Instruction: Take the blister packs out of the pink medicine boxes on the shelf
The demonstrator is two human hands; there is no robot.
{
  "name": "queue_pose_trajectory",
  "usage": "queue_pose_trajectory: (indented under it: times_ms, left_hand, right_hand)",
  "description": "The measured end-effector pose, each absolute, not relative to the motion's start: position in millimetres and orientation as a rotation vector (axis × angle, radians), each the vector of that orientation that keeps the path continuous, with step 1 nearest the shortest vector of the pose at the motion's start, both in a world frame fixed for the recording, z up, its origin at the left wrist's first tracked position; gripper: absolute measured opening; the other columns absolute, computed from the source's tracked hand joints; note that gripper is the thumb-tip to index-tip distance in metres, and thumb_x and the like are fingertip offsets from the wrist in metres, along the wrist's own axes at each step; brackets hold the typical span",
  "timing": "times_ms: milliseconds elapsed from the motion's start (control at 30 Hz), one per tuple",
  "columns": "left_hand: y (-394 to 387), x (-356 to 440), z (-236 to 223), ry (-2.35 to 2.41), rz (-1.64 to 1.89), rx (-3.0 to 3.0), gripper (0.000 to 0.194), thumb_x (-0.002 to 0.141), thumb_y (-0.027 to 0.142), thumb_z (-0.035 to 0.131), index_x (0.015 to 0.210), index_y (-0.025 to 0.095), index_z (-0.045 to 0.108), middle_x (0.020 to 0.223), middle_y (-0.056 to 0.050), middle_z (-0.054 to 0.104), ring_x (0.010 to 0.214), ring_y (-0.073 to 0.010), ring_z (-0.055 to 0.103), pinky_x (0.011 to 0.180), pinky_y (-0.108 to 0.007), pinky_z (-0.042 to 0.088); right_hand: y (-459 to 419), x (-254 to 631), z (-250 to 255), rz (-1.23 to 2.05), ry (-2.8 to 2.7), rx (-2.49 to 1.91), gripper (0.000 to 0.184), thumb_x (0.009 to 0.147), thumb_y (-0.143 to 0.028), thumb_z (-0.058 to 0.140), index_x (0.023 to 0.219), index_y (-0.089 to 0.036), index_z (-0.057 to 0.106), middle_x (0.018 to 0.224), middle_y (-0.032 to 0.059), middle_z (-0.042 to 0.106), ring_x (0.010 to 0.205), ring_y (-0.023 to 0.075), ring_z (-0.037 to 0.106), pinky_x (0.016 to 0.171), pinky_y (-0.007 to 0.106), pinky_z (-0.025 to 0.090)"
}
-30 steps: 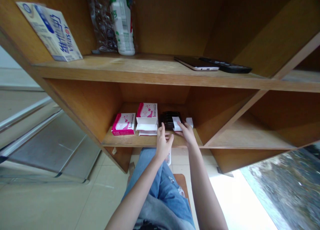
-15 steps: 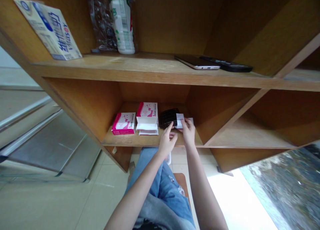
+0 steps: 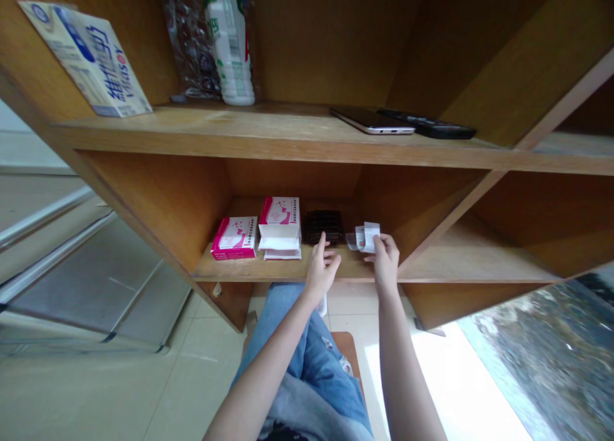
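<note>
My right hand [image 3: 386, 259] pinches a small white packet [image 3: 370, 235] just above the lower shelf [image 3: 268, 270], to the right of a black ribbed object [image 3: 324, 226]. A second white packet [image 3: 354, 240] lies on the shelf beside it. My left hand [image 3: 322, 267] rests on the shelf right in front of the black object, fingers loosely apart with the forefinger pointing at it, holding nothing.
Two pink-and-white boxes [image 3: 235, 237] [image 3: 280, 218] stand left of the black object, with white packets under the taller one. The upper shelf carries a blue-and-white carton [image 3: 86, 56], a white bottle [image 3: 229, 45], a phone [image 3: 371, 119] and a remote [image 3: 429, 127]. A wooden divider [image 3: 422, 227] rises close on the right.
My right hand has drawn the white packet off the black object and moved it right. My left hand has let go of the black object and lies in front of it.
</note>
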State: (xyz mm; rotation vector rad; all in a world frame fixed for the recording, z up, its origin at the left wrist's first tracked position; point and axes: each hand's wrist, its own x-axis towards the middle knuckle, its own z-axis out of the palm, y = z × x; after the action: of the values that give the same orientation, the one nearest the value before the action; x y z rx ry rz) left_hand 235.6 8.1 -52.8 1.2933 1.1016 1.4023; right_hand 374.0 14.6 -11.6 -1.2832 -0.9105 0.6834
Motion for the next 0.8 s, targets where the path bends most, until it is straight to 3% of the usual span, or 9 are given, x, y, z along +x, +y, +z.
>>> queue_pose_trajectory:
  times_ms: [167,367,567,700,800]
  left_hand:
    - [5,236,-55,1.102,1.382,1.286,0.069,0.08,0.019,0.058,0.142,0.026,0.029,0.124,-0.013,0.048,0.097,-0.0165,0.06,0.081,-0.032,0.052]
    - [1,234,-55,1.098,1.404,1.271,0.062,0.079,0.02,0.058,0.137,0.023,0.037,0.128,-0.014,0.048,0.094,-0.0163,0.061,0.08,-0.031,0.053]
    - [-1,226,-60,1.172,1.408,1.239,0.031,0.079,0.018,0.056,0.11,0.016,0.057,0.109,-0.011,0.062,0.088,-0.0162,0.062,0.08,-0.031,0.05]
    - [4,224,-62,1.144,1.425,1.163,0.03,0.078,0.017,0.057,0.108,0.018,0.057,0.113,-0.01,0.062,0.086,-0.015,0.062,0.08,-0.03,0.05]
    - [9,223,-64,1.121,1.454,1.102,0.027,0.077,0.017,0.059,0.103,0.018,0.057,0.111,-0.009,0.061,0.085,-0.0141,0.062,0.078,-0.029,0.049]
  right_hand:
    - [4,383,-40,0.742,-1.089,-1.356,0.035,0.074,-0.051,0.057,0.086,-0.018,0.061,0.078,0.0023,0.06,0.062,0.0155,0.053,0.048,0.025,0.044]
    - [5,384,-55,0.306,-1.406,-1.57,0.036,0.081,-0.047,0.05,0.1,-0.018,0.059,0.094,0.0085,0.061,0.083,0.0228,0.058,0.075,0.038,0.045]
    - [5,369,-46,0.02,-1.28,-1.551,0.035,0.077,-0.04,0.055,0.103,-0.017,0.056,0.099,0.0105,0.057,0.089,0.0237,0.056,0.075,0.036,0.046]
    - [12,356,-40,-0.036,-1.247,-1.541,0.02,0.077,-0.029,0.05,0.09,-0.017,0.059,0.09,0.008,0.057,0.072,0.0184,0.055,0.069,0.033,0.045]
    - [25,349,-38,0.133,-1.272,-1.491,0.022,0.079,-0.029,0.047,0.089,-0.016,0.062,0.089,0.0084,0.061,0.065,0.0159,0.056,0.067,0.03,0.046]
